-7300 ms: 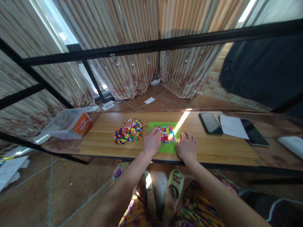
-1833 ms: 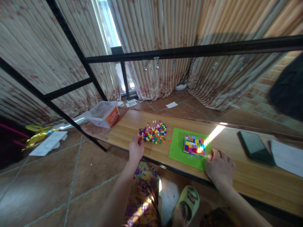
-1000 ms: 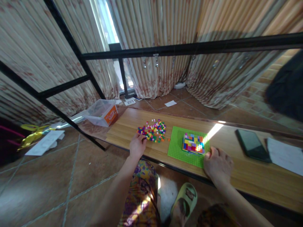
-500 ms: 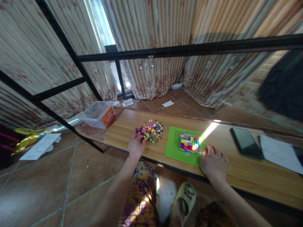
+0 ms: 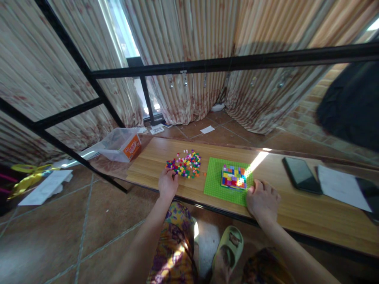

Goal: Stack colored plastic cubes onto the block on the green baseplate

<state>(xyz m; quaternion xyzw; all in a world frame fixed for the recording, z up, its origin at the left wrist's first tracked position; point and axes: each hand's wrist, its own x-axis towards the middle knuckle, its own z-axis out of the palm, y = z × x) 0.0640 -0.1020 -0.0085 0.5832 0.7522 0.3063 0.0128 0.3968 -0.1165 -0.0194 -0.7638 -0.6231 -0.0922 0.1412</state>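
Observation:
My left hand (image 5: 168, 184) is at the near left edge of a loose pile of small colourful toy bricks (image 5: 189, 162). Its fingers are bent and drawn together at the bricks; what lies between the fingertips is too small to make out. A green studded baseplate (image 5: 212, 177) lies flat on the wooden table. Built up on it is a low rectangular block of multicoloured bricks (image 5: 233, 177). My right hand (image 5: 263, 200) rests at the baseplate's right edge, its fingers curled and its thumb side against that edge, close to the block.
A dark phone (image 5: 302, 175) and a white paper sheet (image 5: 342, 187) lie to the right on the table (image 5: 145, 161). Beyond the table's left end stands a clear plastic bin (image 5: 117, 146) with an orange label. Black metal bars (image 5: 213, 65) cross in front of curtains.
The whole view has shifted slightly, so things appear a little further left. Both hands stay at the same places, the left at the pile and the right at the baseplate's edge.

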